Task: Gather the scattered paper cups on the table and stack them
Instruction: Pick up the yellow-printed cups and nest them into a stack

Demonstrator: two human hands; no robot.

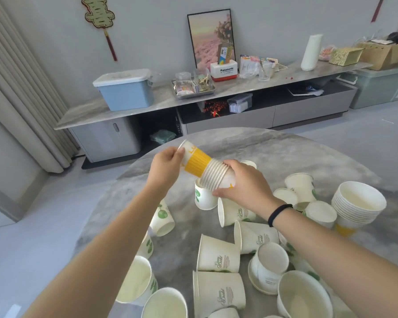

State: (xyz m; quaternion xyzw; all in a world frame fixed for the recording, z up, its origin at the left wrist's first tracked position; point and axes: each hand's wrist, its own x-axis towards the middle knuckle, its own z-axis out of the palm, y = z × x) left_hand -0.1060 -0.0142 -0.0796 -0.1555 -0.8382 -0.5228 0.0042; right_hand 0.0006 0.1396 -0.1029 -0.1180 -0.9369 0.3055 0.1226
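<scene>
Overhead, your left hand [168, 167] and right hand [241, 182] both grasp a tilted cup stack [203, 167] above the bench [285, 152], loose cups [218, 254] scattered below.

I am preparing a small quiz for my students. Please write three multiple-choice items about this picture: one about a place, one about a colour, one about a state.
1. Where does the finished stack of cups stand?
A. at the right side of the table
B. on the long cabinet
C. on the floor

2. What colour is the band on the stack being held?
A. blue
B. yellow
C. red

3. How is the held stack carried?
A. lying on the table, untouched
B. in one hand only
C. tilted in the air, a hand at each end

Answers:
1 A, it stands upright on the table, right of the right hand.
2 B, the ribbed band is yellow.
3 C, the left hand holds the bottom end and the right hand's grip closes round the rim end.
</scene>
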